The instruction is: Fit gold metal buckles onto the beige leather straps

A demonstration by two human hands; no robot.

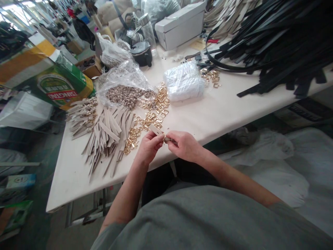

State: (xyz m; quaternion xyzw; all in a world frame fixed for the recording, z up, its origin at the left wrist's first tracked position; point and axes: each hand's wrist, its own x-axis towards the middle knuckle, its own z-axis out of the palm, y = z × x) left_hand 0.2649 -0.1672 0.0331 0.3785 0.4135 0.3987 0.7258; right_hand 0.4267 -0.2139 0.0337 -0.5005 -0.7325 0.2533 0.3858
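Over the table's front edge my two hands meet at a beige strap (155, 130) fitted with a small gold buckle (164, 136). My left hand (150, 146) pinches the strap between thumb and fingers, its flat end sticking out beyond them. Close beside it, my right hand (183, 145) is closed on the strap's other part at the buckle; its curled fingers hide much of it. Loose gold buckles (153, 118) lie in a heap just past my left hand. Left of them is a fanned pile of beige straps (109, 132).
A clear plastic bag (125, 74) spills small beige loops (122, 96) on the table (192, 119). Behind stand a wrapped white packet (184, 81), a dark lidded pot (142, 53) and a white box (180, 26). Black straps (275, 38) overhang the right edge; a green carton (59, 81) is left.
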